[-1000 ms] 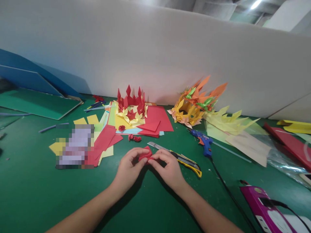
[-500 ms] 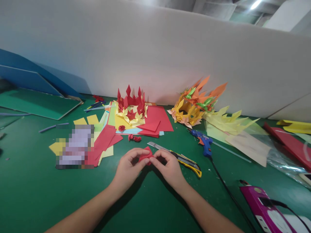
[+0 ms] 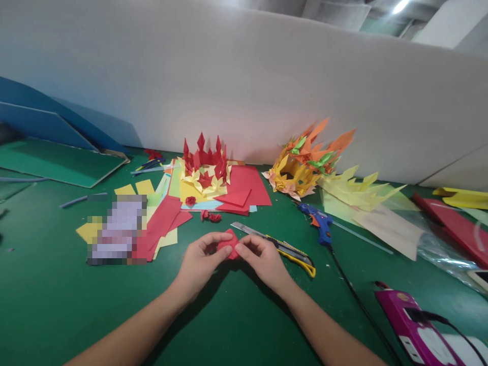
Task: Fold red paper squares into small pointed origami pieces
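Observation:
Between my two hands is a small folded piece of red paper (image 3: 231, 245), held just above the green table. My left hand (image 3: 204, 259) pinches its left side between thumb and fingers. With thumb and forefinger, my right hand (image 3: 263, 258) grips its right edge. A yellow and black utility knife (image 3: 292, 255), blade out, lies just behind and to the right of my right hand. Beyond my hands sit small red paper flowers (image 3: 210, 217), and another red paper rosette (image 3: 190, 201) rests on the sheets behind them.
A red and yellow paper crown (image 3: 206, 168) stands at the back, with orange paper crowns (image 3: 305, 165) to its right. Right of the knife lies a blue glue gun (image 3: 322, 226); its cord runs toward a purple power strip (image 3: 415, 325). Red paper strips (image 3: 162, 223) lie left.
The red paper has turned slightly in my fingers and shows more of its flat face. My left thumb has shifted a little to the left. The other things stay put.

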{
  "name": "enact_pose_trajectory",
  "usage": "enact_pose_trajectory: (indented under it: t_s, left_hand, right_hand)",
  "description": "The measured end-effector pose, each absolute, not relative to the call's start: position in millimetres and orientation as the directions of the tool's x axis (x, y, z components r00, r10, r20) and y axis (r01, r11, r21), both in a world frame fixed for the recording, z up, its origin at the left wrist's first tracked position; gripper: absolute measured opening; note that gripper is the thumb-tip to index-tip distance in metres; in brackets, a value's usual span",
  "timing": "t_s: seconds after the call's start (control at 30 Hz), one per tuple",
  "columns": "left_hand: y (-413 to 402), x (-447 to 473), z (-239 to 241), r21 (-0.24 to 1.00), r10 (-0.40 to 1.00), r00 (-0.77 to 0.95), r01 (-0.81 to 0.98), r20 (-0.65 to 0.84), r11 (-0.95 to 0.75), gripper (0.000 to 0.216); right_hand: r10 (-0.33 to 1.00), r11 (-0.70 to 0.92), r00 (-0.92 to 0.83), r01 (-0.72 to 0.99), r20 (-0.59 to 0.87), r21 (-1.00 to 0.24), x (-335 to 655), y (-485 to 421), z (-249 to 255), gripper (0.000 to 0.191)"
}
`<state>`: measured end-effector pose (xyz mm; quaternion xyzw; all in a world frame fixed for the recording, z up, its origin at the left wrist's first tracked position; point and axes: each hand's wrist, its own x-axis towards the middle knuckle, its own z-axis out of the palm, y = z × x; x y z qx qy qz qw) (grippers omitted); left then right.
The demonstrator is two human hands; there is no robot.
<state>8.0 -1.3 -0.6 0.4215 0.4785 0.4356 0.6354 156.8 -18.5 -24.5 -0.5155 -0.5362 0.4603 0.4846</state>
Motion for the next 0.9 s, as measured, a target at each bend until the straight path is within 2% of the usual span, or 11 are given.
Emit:
enact_pose_trajectory:
  t_s: [0.13,0.47,0.6,0.77,0.9]
  left_hand:
    - [-1.4,9.3,-1.1,0.933,0.95,0.126,-0.191,-0.284,0.305,0.033]
    - [-1.8,11.4,-1.7,0.847,0.895,0.182,-0.29,-0.408,0.445,0.041]
    - [-2.8,12.4,-0.9,0.866,0.912,0.168,-0.288,-0.374,0.409,0.041]
    - [-3.2,12.6,0.4,0.935,0.957,0.119,-0.211,-0.264,0.285,0.03]
    - [0.0,9.0,-0.5,0.975,0.979,0.117,-0.134,-0.165,0.18,0.022]
  right_hand:
    - [0.997,0.016,-0.082,0.169,0.002,-0.985,155.1,-21.7,-20.2,0.03]
    - [0.994,-0.015,-0.104,0.161,-0.032,-0.987,153.7,-22.8,-18.8,0.028]
    - [0.995,-0.015,-0.091,0.131,-0.027,-0.991,154.6,-21.4,-19.7,0.03]
    - [0.985,-0.087,-0.146,0.019,-0.089,-0.996,156.7,-20.7,-22.2,0.031]
    - [0.982,-0.018,-0.184,0.063,-0.03,-0.998,156.3,-21.2,-21.8,0.037]
